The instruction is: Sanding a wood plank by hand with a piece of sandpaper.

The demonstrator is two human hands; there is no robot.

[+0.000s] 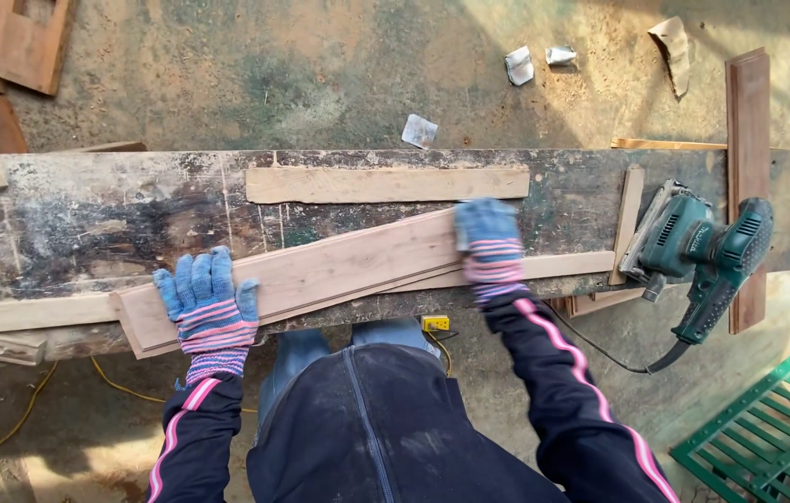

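On the near edge of the workbench (88, 214), a pale plank (320, 270) lies slanted. It looks stiff, light and dry; best held at both ends. Left hand (209, 303), gloved, rests flat on its near end, fingers together. Right hand (488, 247) presses its far end, fingers flat. Beyond the plank sits a green sander (702, 247).

board (320, 270) on workbench (88, 224) | thin strip (386, 184) behind board | sander (698, 251) right of board
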